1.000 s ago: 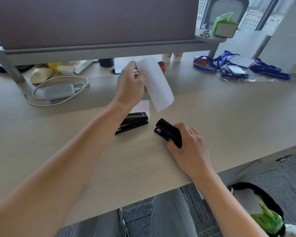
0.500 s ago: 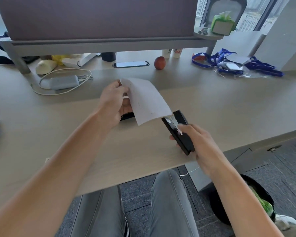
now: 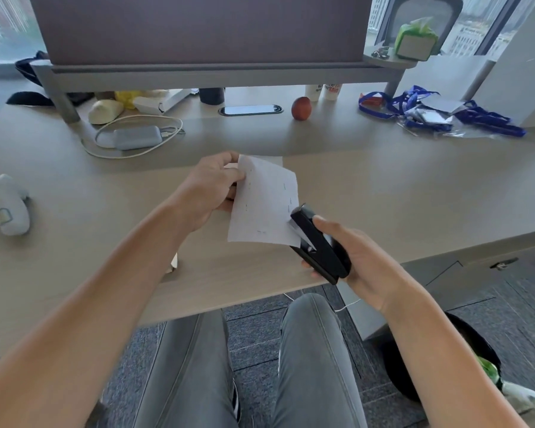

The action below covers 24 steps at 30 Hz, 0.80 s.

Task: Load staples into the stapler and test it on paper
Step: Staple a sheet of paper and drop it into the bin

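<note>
Both hands busy above the near bench edge. Right hand (image 3: 362, 261) wraps the rear half of the small black plastic stapler (image 3: 320, 244), thumb along its top, fingers curled beneath; nose points to about 11 o'clock. Left hand (image 3: 210, 193) pinches the upper-left corner of the thin white paper slip (image 3: 264, 202), thumb and fingers pressed on it. Slip hangs in the air between the hands, its lower-right corner sitting in the stapler's mouth. Faint dashes on the sheet could be staples already in it; too small to be sure.

Handling, as judged: stapler is rigid, light, one-hand work; best held where it is, at the back, leaving the nose free. Paper is limp and curls; a hold close to the stapling corner would keep it from sagging or slipping out when the arm closes. Squeeze looks not yet made, though the gap at the mouth is hard to read.

Outward on the pale wood bench (image 3: 399, 196): grey power adapter with white cable (image 3: 136, 137) at 10 o'clock, red apple (image 3: 301, 108) at 12, blue lanyards (image 3: 414, 103) at 2.
</note>
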{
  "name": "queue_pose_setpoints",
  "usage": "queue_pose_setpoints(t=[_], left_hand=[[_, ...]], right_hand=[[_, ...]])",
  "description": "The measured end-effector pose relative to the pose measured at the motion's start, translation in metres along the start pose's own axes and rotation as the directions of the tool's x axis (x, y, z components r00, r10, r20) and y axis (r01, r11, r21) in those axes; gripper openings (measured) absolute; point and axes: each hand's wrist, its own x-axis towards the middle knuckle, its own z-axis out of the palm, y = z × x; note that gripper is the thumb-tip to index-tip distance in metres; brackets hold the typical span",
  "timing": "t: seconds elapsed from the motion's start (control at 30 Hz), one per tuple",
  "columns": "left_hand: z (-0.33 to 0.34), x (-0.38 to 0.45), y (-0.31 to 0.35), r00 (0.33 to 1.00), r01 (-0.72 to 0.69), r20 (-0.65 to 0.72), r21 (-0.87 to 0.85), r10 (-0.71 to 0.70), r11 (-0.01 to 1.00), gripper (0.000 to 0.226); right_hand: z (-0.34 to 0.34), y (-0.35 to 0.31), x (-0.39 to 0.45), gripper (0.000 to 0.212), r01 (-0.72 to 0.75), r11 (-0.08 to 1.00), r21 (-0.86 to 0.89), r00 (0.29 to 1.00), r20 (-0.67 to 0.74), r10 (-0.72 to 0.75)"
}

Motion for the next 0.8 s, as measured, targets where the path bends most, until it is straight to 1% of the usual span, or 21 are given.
queue_pose_setpoints(t=[0.1,0.17,0.23,0.3,0.33,0.4,0.47,0.53,0.6,0.7,0.8], left_hand=[[0.004,0.0,0.002,1.0,-0.03,0.01,0.096,0.029,0.995,0.029],[0.007,-0.002,0.003,0.999,-0.049,0.025,0.125,0.047,0.991,0.031],[0.012,-0.003,0.005,0.998,-0.051,0.027,0.119,0.048,0.992,0.029],[0.015,-0.007,0.005,1.0,-0.023,-0.012,0.064,0.024,0.998,0.019],[0.016,-0.008,0.004,0.999,0.002,-0.034,0.024,-0.001,1.0,0.02],[0.02,-0.014,0.0,0.996,0.059,-0.072,-0.031,-0.061,0.998,0.035],[0.025,-0.026,-0.005,0.993,0.085,-0.079,-0.041,-0.088,0.996,0.028],[0.03,-0.041,-0.012,0.995,0.078,-0.065,-0.021,-0.08,0.997,0.02],[0.035,-0.053,-0.019,0.997,0.047,-0.066,0.008,-0.047,0.999,0.013],[0.037,-0.058,-0.025,0.993,0.015,-0.116,0.046,-0.009,0.999,0.016],[0.037,-0.061,-0.024,0.99,0.0,-0.141,0.033,0.005,0.999,0.017]], right_hand=[[0.001,-0.002,-0.005,0.038,0.002,1.0,0.018,0.998,0.061,-0.003],[0.002,-0.003,-0.007,0.036,0.006,1.0,0.006,0.998,0.066,-0.006],[0.001,-0.001,-0.006,0.038,0.014,1.0,-0.015,0.997,0.074,-0.013],[0.001,0.0,-0.005,0.04,0.019,1.0,-0.022,0.997,0.072,-0.018],[0.001,0.001,-0.004,0.041,0.02,1.0,-0.014,0.998,0.059,-0.019],[-0.001,0.001,-0.002,0.044,0.02,1.0,0.002,1.0,0.023,-0.02],[-0.002,0.002,-0.001,0.044,0.028,1.0,0.003,1.0,0.003,-0.028],[-0.002,0.001,-0.001,0.042,0.031,1.0,0.003,1.0,-0.002,-0.031],[0.0,0.0,0.0,0.045,0.03,1.0,0.003,1.0,0.009,-0.03],[0.002,-0.001,0.001,0.054,0.036,0.999,-0.017,0.999,0.009,-0.035],[0.003,0.0,0.003,0.056,0.054,0.998,-0.019,0.998,-0.007,-0.055]])
